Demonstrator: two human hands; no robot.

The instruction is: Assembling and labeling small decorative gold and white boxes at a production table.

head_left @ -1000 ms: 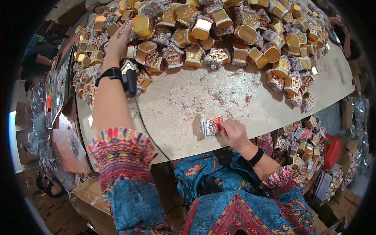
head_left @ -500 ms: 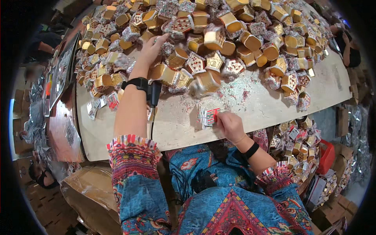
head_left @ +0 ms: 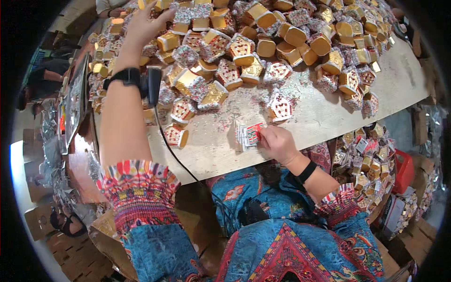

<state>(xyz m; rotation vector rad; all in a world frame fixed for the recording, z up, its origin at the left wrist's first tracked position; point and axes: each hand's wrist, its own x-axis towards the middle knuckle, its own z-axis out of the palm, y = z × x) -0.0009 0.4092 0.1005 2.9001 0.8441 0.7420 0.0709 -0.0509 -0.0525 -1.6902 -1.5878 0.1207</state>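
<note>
My right hand (head_left: 277,143) rests on the table's near edge, pinching a small stack of red and white paper cards (head_left: 248,135). My left hand (head_left: 144,21) reaches far out over the big heap of gold and red glittery paper boxes (head_left: 235,51), its fingers spread above the boxes at the heap's far left. I cannot see anything gripped in it. A black band with a small black device (head_left: 152,84) sits on my left wrist, and a black cable runs from it down to my lap.
The pale worktable (head_left: 319,117) is dusted with glitter near the cards. More gold boxes fill a pile (head_left: 366,160) low at my right, beside a red container (head_left: 403,171). Foil sheets and trays lie at the left (head_left: 70,108). Another person's legs show at far left.
My left hand has stretched farther out over the heap toward its far left. The right hand has stayed on the card stack at the table's near edge.
</note>
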